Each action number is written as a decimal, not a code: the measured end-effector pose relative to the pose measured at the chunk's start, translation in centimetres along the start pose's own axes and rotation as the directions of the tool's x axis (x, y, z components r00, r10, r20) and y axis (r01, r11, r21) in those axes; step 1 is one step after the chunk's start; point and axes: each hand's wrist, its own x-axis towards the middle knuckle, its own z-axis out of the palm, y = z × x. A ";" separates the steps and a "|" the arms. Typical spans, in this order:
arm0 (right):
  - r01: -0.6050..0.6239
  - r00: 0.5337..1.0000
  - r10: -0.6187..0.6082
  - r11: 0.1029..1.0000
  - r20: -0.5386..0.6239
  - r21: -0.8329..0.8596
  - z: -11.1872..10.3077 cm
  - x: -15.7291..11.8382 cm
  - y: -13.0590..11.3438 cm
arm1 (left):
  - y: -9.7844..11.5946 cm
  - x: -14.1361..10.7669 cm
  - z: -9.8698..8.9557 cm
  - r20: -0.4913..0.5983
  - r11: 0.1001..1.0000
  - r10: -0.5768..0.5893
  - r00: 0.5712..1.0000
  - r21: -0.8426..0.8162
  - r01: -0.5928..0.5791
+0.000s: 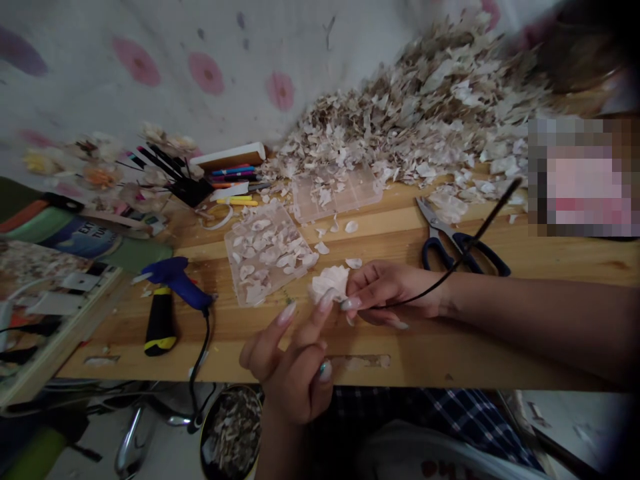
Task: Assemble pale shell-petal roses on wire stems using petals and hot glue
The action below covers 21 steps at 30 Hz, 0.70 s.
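A white artificial flower (330, 283) with pale overlapping petals is in front of me, above the near part of the wooden table. My right hand (393, 288) is closed around its thin dark stem (463, 261), just behind the petals, and the stem runs out over the wrist to the upper right. My left hand (294, 363) has its first two fingers stretched out and the others curled. One fingertip touches or nearly touches the lower edge of the petals. Beyond the flower stands a clear compartment tray (235, 268) filled with loose petal-like pieces.
At left lies a blue glue gun (175, 277) with a black and yellow handle. Navy scissors (450, 241) rest open behind my right forearm. A large heap of pale flakes (400, 120) covers the back, beside a second clear tray (337, 193). Below the edge is a bin (204, 440).
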 end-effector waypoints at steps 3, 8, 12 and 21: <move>0.148 0.977 -0.153 0.988 -0.146 -0.045 0.2 0.1 0.4 | -0.1 0.2 0.4 -0.249 0.991 -0.124 0.961 -0.083 0.106; 0.276 0.890 -0.360 0.914 -0.279 -0.299 0.3 0.0 0.4 | 0.2 1.0 1.1 -0.341 0.842 -0.500 0.796 -0.409 0.353; 0.324 0.834 -0.454 0.863 -0.312 -0.388 0.7 -0.3 0.5 | 0.4 1.1 1.3 -0.053 0.705 -0.592 0.804 -0.517 0.485; 0.308 0.760 -0.577 0.725 -0.299 -0.616 1.3 -0.9 1.5 | 1.6 1.6 0.5 0.347 0.570 -0.493 0.798 -0.563 0.598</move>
